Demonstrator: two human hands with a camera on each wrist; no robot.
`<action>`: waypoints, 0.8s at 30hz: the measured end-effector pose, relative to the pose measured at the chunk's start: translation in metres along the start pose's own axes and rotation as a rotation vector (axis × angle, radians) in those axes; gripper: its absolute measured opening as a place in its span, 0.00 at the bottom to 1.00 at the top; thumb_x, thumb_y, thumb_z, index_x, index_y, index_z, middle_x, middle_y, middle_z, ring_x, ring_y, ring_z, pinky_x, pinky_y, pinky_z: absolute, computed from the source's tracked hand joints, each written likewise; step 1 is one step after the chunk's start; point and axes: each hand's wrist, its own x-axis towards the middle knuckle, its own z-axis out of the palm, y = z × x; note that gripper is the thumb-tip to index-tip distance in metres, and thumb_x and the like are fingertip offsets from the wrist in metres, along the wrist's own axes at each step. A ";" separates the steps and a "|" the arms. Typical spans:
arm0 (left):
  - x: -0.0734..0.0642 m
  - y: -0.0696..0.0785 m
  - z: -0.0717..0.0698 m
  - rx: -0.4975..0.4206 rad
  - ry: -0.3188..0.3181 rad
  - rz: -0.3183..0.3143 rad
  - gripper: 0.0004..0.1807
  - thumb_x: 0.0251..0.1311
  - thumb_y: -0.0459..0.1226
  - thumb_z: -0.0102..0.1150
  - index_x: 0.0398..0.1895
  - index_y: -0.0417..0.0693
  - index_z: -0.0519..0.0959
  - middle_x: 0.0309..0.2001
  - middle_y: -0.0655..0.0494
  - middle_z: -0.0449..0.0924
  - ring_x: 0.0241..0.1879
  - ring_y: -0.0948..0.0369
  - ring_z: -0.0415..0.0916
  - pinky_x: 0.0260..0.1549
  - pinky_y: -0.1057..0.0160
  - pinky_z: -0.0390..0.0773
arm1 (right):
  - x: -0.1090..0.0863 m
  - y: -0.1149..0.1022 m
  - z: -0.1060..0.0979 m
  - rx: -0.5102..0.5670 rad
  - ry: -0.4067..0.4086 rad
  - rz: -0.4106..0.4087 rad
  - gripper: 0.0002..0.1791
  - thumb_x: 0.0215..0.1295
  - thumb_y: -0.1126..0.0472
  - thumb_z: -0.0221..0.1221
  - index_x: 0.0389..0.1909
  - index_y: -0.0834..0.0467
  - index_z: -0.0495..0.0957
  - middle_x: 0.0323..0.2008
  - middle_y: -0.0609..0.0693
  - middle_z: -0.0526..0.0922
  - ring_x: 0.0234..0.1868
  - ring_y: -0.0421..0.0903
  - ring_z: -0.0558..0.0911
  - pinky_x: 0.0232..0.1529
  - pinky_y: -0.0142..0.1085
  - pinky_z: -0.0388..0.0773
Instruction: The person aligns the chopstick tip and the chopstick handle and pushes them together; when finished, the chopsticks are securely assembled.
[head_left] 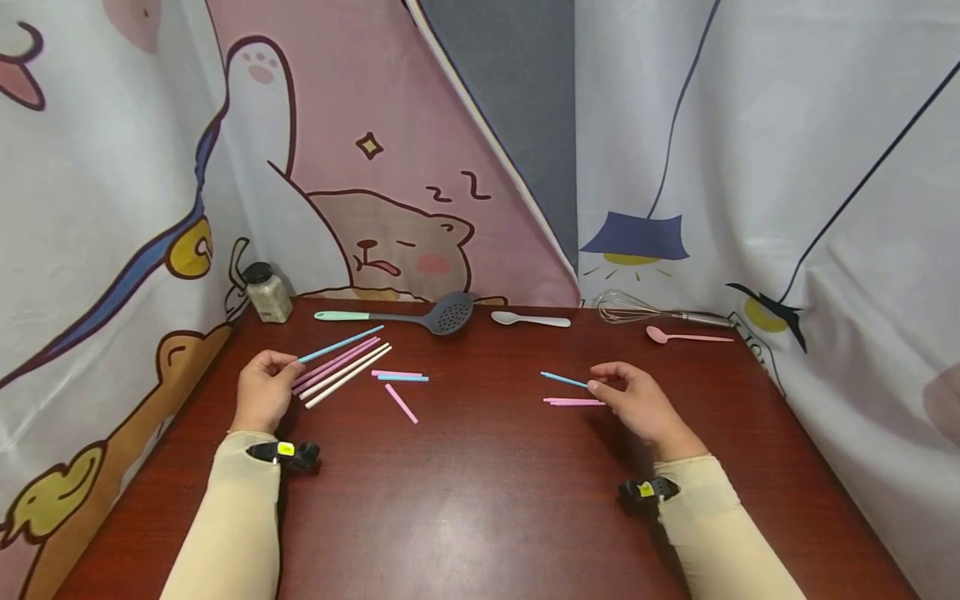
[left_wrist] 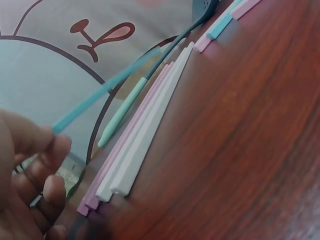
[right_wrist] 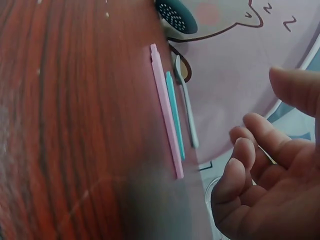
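Observation:
My left hand pinches one end of a blue chopstick between thumb and fingers. In the left wrist view that chopstick slants up above the others. Beside this hand two pink chopsticks and two white chopsticks lie side by side on the table. My right hand hovers by the right end of a short blue stick, with short pink sticks lying just nearer. The right wrist view shows its thumb and fingers apart, nothing between them, and the sticks on the table.
Short pink and blue sticks and a loose pink stick lie mid-left. Along the back are a lidded jar, a skimmer, a white spoon, a whisk and a pink spoon. Patterned curtains enclose the table.

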 end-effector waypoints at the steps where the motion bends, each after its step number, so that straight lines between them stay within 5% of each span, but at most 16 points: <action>1: 0.000 0.000 0.000 0.018 0.014 -0.006 0.05 0.70 0.30 0.63 0.43 0.36 0.81 0.27 0.70 0.81 0.31 0.69 0.79 0.30 0.73 0.76 | 0.000 0.001 -0.001 -0.015 -0.013 0.002 0.23 0.74 0.59 0.64 0.63 0.69 0.76 0.46 0.60 0.82 0.34 0.45 0.78 0.33 0.35 0.79; 7: 0.001 -0.001 -0.005 0.139 0.072 -0.065 0.08 0.69 0.31 0.62 0.47 0.36 0.83 0.30 0.62 0.83 0.31 0.70 0.74 0.29 0.72 0.72 | 0.002 0.007 -0.002 -0.073 -0.077 0.015 0.25 0.75 0.58 0.63 0.66 0.68 0.75 0.44 0.59 0.82 0.36 0.49 0.79 0.37 0.37 0.78; 13: 0.002 -0.001 -0.011 0.257 0.056 -0.089 0.11 0.72 0.33 0.59 0.52 0.37 0.83 0.41 0.44 0.88 0.36 0.63 0.75 0.34 0.67 0.71 | 0.004 0.014 -0.001 -0.097 -0.123 -0.011 0.26 0.74 0.59 0.63 0.66 0.69 0.75 0.56 0.64 0.82 0.47 0.51 0.77 0.46 0.39 0.75; 19: 0.004 -0.003 -0.016 0.361 0.023 -0.066 0.11 0.70 0.32 0.57 0.50 0.36 0.84 0.40 0.39 0.84 0.39 0.51 0.76 0.35 0.60 0.70 | 0.008 0.022 0.001 -0.164 -0.164 -0.060 0.24 0.72 0.59 0.65 0.64 0.67 0.78 0.69 0.67 0.75 0.72 0.66 0.71 0.70 0.59 0.67; 24: 0.004 -0.004 -0.018 0.442 0.002 -0.035 0.12 0.70 0.33 0.56 0.47 0.36 0.85 0.44 0.34 0.84 0.47 0.40 0.78 0.41 0.53 0.71 | 0.009 0.022 0.001 -0.209 -0.227 -0.072 0.27 0.72 0.57 0.64 0.65 0.68 0.77 0.75 0.68 0.68 0.78 0.70 0.62 0.75 0.67 0.57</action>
